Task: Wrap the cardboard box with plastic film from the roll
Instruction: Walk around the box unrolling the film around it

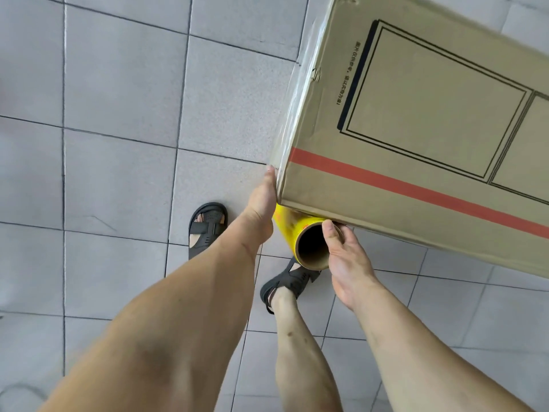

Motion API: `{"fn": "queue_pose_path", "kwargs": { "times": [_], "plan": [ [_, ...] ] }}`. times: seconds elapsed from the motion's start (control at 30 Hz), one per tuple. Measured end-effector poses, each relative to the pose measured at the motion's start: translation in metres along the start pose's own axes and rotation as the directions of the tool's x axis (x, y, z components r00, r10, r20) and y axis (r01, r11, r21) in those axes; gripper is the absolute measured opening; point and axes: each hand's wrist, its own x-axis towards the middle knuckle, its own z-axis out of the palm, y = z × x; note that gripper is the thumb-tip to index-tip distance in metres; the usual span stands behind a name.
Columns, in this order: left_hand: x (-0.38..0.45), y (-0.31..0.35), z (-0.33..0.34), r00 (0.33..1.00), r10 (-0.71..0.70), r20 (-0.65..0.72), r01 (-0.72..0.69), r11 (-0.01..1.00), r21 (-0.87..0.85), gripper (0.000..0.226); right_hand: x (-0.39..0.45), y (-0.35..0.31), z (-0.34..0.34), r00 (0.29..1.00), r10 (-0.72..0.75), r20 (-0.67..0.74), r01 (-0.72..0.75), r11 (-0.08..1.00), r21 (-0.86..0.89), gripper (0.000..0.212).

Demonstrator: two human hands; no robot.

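Cardboard box point(430, 129) upper right, standing over tiled floor point(118, 114). Left hand point(263, 197) presses box corner, fingers hidden behind edge, grip unclear. Right hand point(341, 251) pinches rim of yellow roll point(300, 233) tucked under box's near edge. Film point(297, 114) visible on left face. Risk: slack film wrinkles or tears at corner if roll tilts. Box far end cut off; film's free edge unreadable.

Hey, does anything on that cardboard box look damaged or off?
Yes. The large brown cardboard box has small tears and dents along its top left edge, under the clear plastic film, which lies wrinkled there. Otherwise nothing stands out.
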Motion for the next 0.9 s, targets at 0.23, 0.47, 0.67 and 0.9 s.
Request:
{"fn": "queue_pose_path", "kwargs": {
  "times": [0.23, 0.47, 0.67, 0.9],
  "plan": [
    [0.037, -0.012, -0.005, 0.998, 0.008, 0.061, -0.010, 0.999, 0.034, 0.046, 0.000, 0.002, -0.003, 0.998, -0.033, 0.052, 0.031, 0.999, 0.029, 0.044],
    [0.070, -0.014, -0.009, 0.999, -0.011, 0.051, 0.012, 1.000, -0.019, 0.058, 0.003, 0.005, -0.005, 0.997, -0.043, 0.061, 0.041, 0.999, 0.035, 0.050],
    [0.093, -0.029, -0.009, 0.998, -0.010, 0.056, 0.014, 0.997, -0.073, 0.076, 0.008, 0.010, -0.006, 0.997, -0.037, 0.067, 0.032, 0.998, 0.062, 0.066],
    [-0.004, -0.072, 0.017, 0.990, 0.074, 0.116, -0.042, 0.966, -0.257, 0.071, 0.007, 0.009, -0.004, 0.994, -0.006, 0.113, -0.014, 0.985, 0.173, 0.078]
  ]
}}
